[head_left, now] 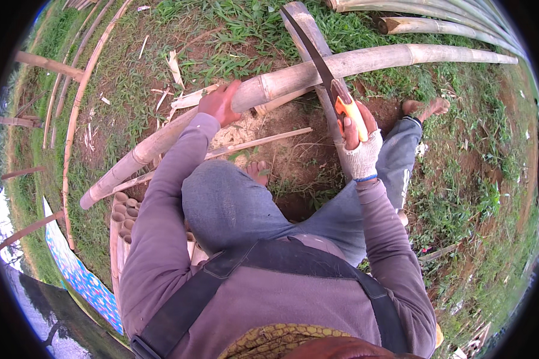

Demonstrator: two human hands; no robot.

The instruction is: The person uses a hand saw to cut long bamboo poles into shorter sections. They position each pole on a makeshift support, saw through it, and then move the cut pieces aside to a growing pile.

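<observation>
A long, thick bamboo pole lies slantwise before me, from the lower left to the far right. My left hand is closed around its near side, left of the middle. In a fingerless-looking white knit glove, my right hand grips the orange handle of a hand saw. The saw's dark blade points away to the upper left and crosses over the pole; whether its teeth touch the bamboo I cannot tell. Beneath the pole, a wooden support post runs away from me.
Several bamboo poles are stacked at the far right. Short cut bamboo tubes lie beside my left knee. Split strips and pale sawdust lie on the ground under the pole. My bare foot rests at the right. A bamboo rail stands left.
</observation>
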